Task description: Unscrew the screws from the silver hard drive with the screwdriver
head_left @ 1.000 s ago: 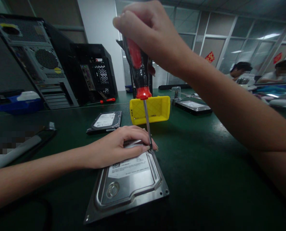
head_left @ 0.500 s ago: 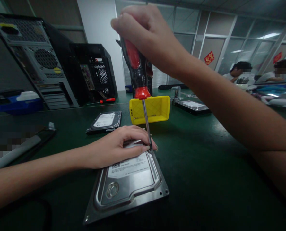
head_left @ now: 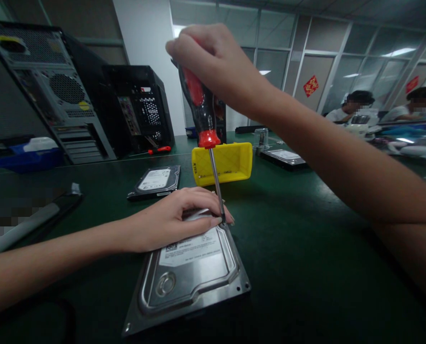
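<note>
A silver hard drive [head_left: 198, 272] with a white label lies on the green table, its near end toward me. Across its far part rests my left hand [head_left: 184, 212], fingers curled over it and the thumb tip beside the screwdriver's tip. The screwdriver [head_left: 209, 119] has a black and red handle and stands slightly tilted, its tip on the drive's far right part. Around the top of the handle my right hand [head_left: 213, 57] is closed, high above the drive. What lies under the screwdriver's tip is too small to tell.
Behind the drive stands a yellow bin [head_left: 234, 162] with small screws inside. Other hard drives [head_left: 154, 180] lie behind to left and right. Computer cases [head_left: 65, 91] stand at the left, with a red-handled tool [head_left: 159, 150] beside them. People [head_left: 356, 105] sit at the far right.
My right hand is slightly lower on the screwdriver's handle, its wrist turned a little. The screwdriver's tip stays at the same spot, and my left hand has hardly moved.
</note>
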The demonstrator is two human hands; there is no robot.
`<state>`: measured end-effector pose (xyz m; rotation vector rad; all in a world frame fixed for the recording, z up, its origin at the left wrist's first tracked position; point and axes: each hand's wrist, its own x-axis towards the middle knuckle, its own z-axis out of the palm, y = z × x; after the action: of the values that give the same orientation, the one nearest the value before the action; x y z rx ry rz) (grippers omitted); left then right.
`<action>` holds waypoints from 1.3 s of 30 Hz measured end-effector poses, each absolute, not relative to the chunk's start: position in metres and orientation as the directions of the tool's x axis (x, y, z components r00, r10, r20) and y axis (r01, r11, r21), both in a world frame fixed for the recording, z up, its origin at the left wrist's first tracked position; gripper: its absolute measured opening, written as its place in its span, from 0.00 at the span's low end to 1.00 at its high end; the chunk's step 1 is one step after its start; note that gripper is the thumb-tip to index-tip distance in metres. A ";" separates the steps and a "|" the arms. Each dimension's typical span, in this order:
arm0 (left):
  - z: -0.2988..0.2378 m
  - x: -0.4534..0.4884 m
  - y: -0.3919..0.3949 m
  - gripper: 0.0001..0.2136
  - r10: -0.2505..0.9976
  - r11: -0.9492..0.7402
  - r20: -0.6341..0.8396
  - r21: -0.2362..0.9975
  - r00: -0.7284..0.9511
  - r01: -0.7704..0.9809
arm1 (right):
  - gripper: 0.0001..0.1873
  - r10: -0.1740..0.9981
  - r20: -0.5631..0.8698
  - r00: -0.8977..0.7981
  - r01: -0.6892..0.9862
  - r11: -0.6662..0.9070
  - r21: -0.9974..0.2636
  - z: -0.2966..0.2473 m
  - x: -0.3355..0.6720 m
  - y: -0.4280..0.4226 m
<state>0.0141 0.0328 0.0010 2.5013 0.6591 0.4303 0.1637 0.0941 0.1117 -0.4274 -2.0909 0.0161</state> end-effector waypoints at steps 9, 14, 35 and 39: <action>0.002 0.015 0.033 0.09 0.532 -0.748 0.174 0.555 0.829 0.364 | 0.19 0.336 0.807 -0.486 0.297 0.932 -0.209 0.109 0.166 0.102; 0.002 0.015 0.032 0.09 0.531 -0.748 0.179 0.559 0.828 0.359 | 0.19 0.350 0.789 -0.505 0.299 0.928 -0.220 0.109 0.166 0.102; 0.003 0.015 0.032 0.09 0.524 -0.751 0.175 0.557 0.833 0.355 | 0.19 0.386 0.779 -0.494 0.353 0.908 -0.225 0.107 0.166 0.102; 0.002 0.016 0.032 0.09 0.522 -0.754 0.185 0.557 0.833 0.349 | 0.19 0.388 0.769 -0.508 0.352 0.908 -0.226 0.108 0.166 0.104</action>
<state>0.0162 0.0324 0.0023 2.4963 0.6401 0.4525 0.1662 0.1044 0.1081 -0.5278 -2.1491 0.0503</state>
